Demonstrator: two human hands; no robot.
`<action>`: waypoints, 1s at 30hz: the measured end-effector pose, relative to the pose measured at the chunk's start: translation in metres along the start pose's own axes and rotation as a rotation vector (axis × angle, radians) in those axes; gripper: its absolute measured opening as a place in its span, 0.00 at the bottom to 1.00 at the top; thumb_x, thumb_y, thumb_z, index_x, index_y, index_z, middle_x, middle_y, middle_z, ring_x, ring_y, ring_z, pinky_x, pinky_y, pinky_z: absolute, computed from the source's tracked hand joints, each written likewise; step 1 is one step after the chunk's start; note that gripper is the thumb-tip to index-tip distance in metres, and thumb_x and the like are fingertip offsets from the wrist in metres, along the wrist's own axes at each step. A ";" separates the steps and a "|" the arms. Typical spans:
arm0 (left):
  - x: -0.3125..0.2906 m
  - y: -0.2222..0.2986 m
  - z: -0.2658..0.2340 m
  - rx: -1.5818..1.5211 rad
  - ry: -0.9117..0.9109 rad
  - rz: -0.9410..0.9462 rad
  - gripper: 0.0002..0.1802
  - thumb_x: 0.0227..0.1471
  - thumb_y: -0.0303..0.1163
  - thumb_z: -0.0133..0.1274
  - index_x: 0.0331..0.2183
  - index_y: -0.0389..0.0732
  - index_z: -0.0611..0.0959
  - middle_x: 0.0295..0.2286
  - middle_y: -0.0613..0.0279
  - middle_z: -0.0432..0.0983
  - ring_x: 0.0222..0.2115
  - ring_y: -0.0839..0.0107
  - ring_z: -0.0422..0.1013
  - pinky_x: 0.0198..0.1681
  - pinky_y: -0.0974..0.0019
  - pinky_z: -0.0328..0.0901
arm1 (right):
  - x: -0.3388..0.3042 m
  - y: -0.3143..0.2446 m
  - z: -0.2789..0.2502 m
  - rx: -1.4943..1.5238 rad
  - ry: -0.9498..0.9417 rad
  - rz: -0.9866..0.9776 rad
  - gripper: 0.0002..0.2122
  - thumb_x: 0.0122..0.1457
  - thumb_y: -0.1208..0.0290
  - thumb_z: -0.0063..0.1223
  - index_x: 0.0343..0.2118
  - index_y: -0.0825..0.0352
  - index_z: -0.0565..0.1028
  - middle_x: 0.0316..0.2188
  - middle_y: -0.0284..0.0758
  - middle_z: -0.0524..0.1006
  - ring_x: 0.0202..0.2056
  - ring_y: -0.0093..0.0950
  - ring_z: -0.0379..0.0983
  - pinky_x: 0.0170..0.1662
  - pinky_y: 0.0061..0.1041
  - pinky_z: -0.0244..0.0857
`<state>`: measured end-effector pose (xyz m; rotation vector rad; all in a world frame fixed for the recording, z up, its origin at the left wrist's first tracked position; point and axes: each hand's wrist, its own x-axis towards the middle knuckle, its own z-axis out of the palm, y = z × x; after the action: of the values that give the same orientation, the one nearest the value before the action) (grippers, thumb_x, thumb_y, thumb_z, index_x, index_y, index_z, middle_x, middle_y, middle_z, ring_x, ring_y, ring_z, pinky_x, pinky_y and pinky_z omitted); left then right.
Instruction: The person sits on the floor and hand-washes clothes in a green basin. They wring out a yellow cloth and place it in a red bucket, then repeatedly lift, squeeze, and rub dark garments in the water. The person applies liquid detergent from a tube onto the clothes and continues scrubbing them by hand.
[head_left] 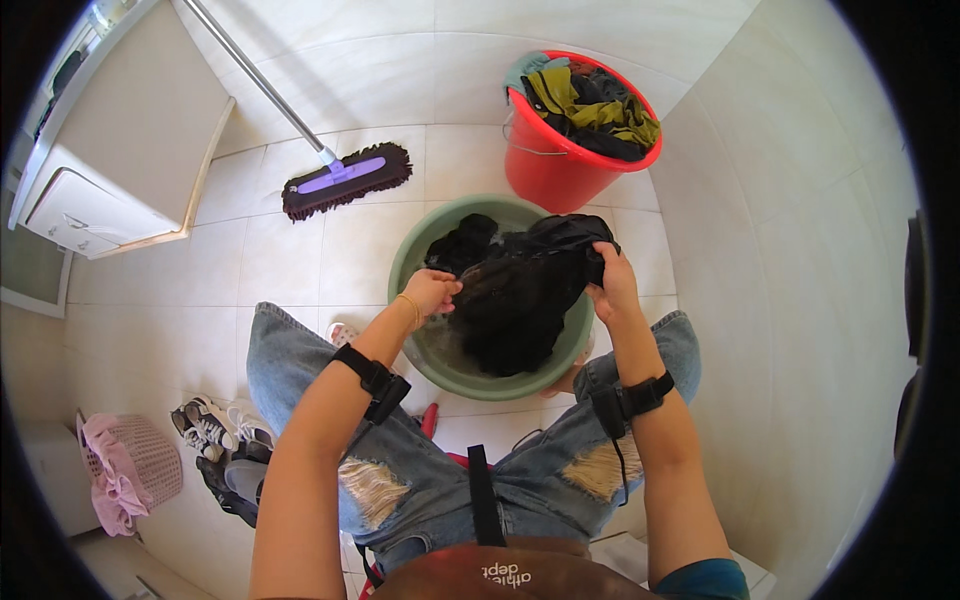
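Note:
A black garment (515, 310), wet and bunched, hangs between my hands over a round green basin (402, 258) with water in it. My right hand (614, 282) grips the garment's upper right part, thumb on top and fingers curled beneath. At the garment's left edge, my left hand (434, 291) is closed in a pinch on the cloth; its fingertips are partly hidden. Another dark bunch of cloth (463, 243) lies in the basin's far left part, against the wall.
Behind the basin stands a red bucket (550, 170) heaped with clothes. A flat mop (345, 178) rests on the tiles at the far left, near a white cabinet (105, 205). Shoes (208, 425) and a pink laundry basket (150, 455) sit at the near left.

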<state>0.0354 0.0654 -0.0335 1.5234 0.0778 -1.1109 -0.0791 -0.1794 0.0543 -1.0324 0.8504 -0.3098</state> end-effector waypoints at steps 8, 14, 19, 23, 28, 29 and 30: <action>-0.019 0.033 -0.004 -0.028 0.078 0.019 0.29 0.47 0.34 0.53 0.50 0.36 0.64 0.40 0.55 0.69 0.40 0.65 0.66 0.38 0.63 0.68 | 0.039 0.037 -0.042 -0.273 -0.060 0.158 0.15 0.49 0.63 0.53 0.36 0.67 0.71 0.29 0.35 0.75 0.30 0.28 0.72 0.27 0.27 0.65; -0.030 0.079 0.005 -0.269 0.023 0.190 0.26 0.49 0.32 0.50 0.49 0.35 0.64 0.41 0.54 0.69 0.40 0.66 0.68 0.40 0.64 0.67 | 0.025 0.108 -0.050 -1.262 -0.499 0.346 0.34 0.39 0.45 0.58 0.33 0.80 0.73 0.29 0.49 0.75 0.34 0.38 0.73 0.38 0.30 0.66; -0.040 0.101 0.006 -0.297 -0.010 0.364 0.25 0.50 0.31 0.48 0.50 0.34 0.64 0.42 0.52 0.69 0.41 0.67 0.68 0.41 0.66 0.66 | 0.076 0.122 -0.027 -1.321 -0.439 -0.239 0.25 0.48 0.62 0.53 0.50 0.62 0.66 0.45 0.44 0.69 0.48 0.44 0.63 0.51 0.34 0.58; -0.045 0.107 -0.007 -0.167 0.055 0.349 0.24 0.50 0.28 0.47 0.49 0.35 0.65 0.42 0.53 0.70 0.41 0.68 0.68 0.41 0.68 0.65 | 0.132 0.131 0.003 -1.808 -0.306 -0.239 0.27 0.48 0.62 0.53 0.54 0.50 0.61 0.57 0.41 0.53 0.58 0.46 0.47 0.54 0.47 0.51; -0.049 0.112 -0.023 -0.188 0.103 0.311 0.24 0.49 0.28 0.47 0.49 0.35 0.66 0.42 0.53 0.70 0.42 0.67 0.67 0.42 0.68 0.64 | 0.149 0.185 0.003 -1.929 -0.335 0.118 0.29 0.47 0.58 0.55 0.54 0.46 0.60 0.61 0.42 0.38 0.58 0.54 0.38 0.53 0.54 0.48; -0.049 0.113 -0.025 -0.182 0.118 0.287 0.24 0.49 0.29 0.47 0.49 0.35 0.66 0.42 0.53 0.70 0.42 0.67 0.67 0.43 0.67 0.64 | 0.150 0.194 -0.005 -1.948 -0.401 0.156 0.30 0.46 0.54 0.55 0.54 0.45 0.60 0.61 0.44 0.36 0.58 0.56 0.39 0.54 0.51 0.49; -0.048 0.114 -0.026 -0.188 0.089 0.273 0.24 0.49 0.29 0.48 0.49 0.35 0.66 0.42 0.53 0.70 0.43 0.67 0.67 0.43 0.67 0.64 | 0.150 0.204 -0.013 -1.961 -0.437 0.177 0.30 0.46 0.54 0.55 0.54 0.45 0.60 0.61 0.44 0.36 0.58 0.55 0.39 0.54 0.51 0.49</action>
<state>0.0934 0.0763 0.0788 1.3676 0.0327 -0.7958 -0.0224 -0.1739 -0.1929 -2.6191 0.6509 1.1549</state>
